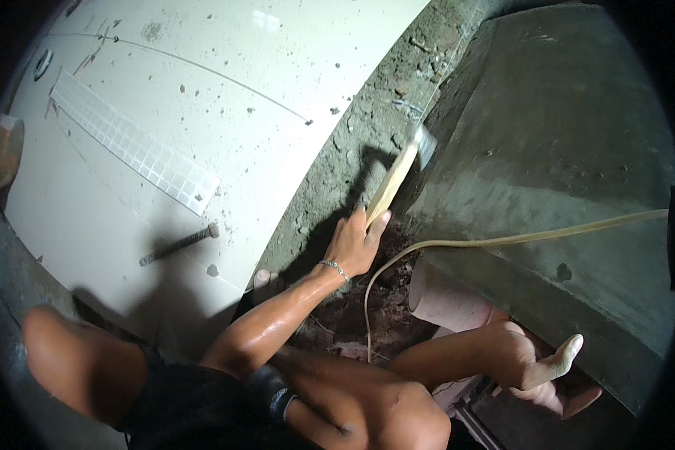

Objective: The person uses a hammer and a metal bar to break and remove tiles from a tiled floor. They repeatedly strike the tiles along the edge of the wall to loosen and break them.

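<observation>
My left hand (pixel 354 244), with a chain bracelet at its wrist, is closed round the pale wooden handle of a hammer (pixel 394 180). Its grey metal head is smeared by motion and lies close to the rough edge of the grey cement slab (pixel 547 135). Below the tool runs a strip of crumbly mortar and earth (pixel 337 176). At the lower right, what looks like my right hand (pixel 555 373) stretches its fingers apart beside the slab's near edge. Nothing shows in it, and part of it lies in shade.
A large white board (pixel 225 82) on the left carries a grid-marked white strip (pixel 135 142) and a rusty bolt (pixel 178 245). A pale hose (pixel 517 238) crosses the slab and drops into the dark gap. Beneath the slab lies a pinkish pipe (pixel 450 296). My bent knees frame the lower edge.
</observation>
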Demonstrator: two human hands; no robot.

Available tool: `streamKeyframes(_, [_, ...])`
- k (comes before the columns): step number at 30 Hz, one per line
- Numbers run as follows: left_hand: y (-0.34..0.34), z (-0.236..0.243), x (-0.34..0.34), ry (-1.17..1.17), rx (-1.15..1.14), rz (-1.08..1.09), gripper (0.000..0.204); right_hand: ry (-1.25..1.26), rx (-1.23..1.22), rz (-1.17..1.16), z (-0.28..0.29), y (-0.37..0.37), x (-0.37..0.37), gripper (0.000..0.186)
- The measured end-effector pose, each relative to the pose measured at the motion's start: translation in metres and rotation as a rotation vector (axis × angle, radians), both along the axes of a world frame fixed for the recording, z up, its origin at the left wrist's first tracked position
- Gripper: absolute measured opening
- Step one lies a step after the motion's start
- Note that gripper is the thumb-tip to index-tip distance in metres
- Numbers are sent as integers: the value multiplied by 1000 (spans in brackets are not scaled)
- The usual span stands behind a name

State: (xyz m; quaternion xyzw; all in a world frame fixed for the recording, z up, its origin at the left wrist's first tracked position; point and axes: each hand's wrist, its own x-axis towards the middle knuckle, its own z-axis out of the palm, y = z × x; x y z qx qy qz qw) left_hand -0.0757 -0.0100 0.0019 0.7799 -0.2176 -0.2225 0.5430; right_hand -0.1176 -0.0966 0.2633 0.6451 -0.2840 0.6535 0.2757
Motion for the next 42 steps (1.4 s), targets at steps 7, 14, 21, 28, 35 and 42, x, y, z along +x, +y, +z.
streamKeyframes(7, [-12, 53, 34, 401, -473, 303, 48, -88, -52, 135, -2, -11, -10, 38])
streamKeyframes(14, [4, 19, -6, 542, 302, -224, 52, -93, -60, 165, -4, -4, 0, 38])
streamKeyframes(21, [17, 48, 12, 338, -204, 68, 53, -99, -24, 259, -3, -9, -2, 40])
streamKeyframes(28, [5, 17, -15, 620, 264, -266, 50, -80, -38, 262, -3, -7, 2, 41])
streamKeyframes(35, [32, 17, 7, 556, -187, 71, 56, -117, -2, 325, 0, -10, 2, 43])
streamKeyframes(42, [0, 20, -10, 616, 231, -224, 56, -72, -26, 297, -1, -11, 3, 45])
